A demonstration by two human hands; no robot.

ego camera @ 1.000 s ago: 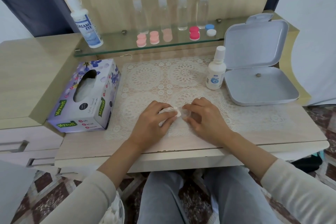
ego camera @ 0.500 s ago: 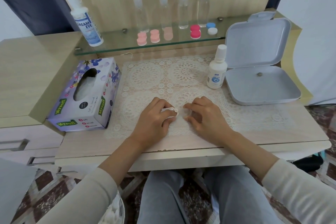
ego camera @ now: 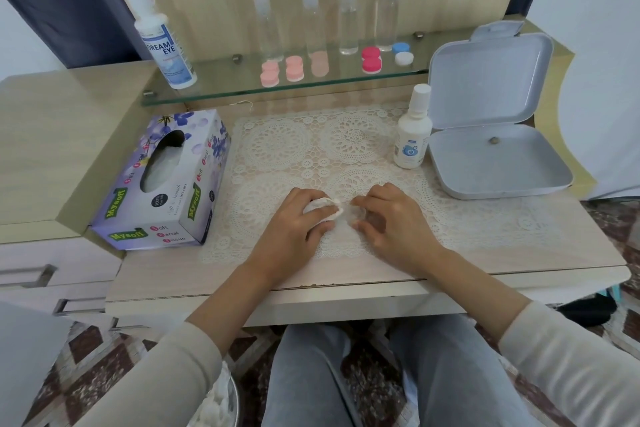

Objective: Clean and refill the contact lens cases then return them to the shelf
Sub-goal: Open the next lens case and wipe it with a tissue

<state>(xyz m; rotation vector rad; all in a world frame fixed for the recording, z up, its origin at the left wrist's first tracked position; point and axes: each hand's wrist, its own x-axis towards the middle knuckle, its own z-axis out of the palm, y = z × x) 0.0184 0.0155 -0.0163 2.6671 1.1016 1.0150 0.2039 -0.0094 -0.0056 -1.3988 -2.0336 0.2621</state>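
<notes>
Left hand (ego camera: 298, 222) pinches tissue (ego camera: 323, 207), now pulled just off the case (ego camera: 358, 215), which right hand (ego camera: 391, 218) pinches on the mat (ego camera: 277, 149). Wipe likely done, refill next. Other cases (ego camera: 294, 68) wait on shelf (ego camera: 207, 94).

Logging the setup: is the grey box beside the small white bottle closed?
No, the box lies open, with its lid tipped back and standing behind the base.

We read "DREAM EYE" on the white bottle (ego camera: 165, 45) standing on the glass shelf (ego camera: 221, 81), upper left. The tissue box (ego camera: 166, 184) at left carries "Mysoft" and "Soft Facial Tissue".
</notes>
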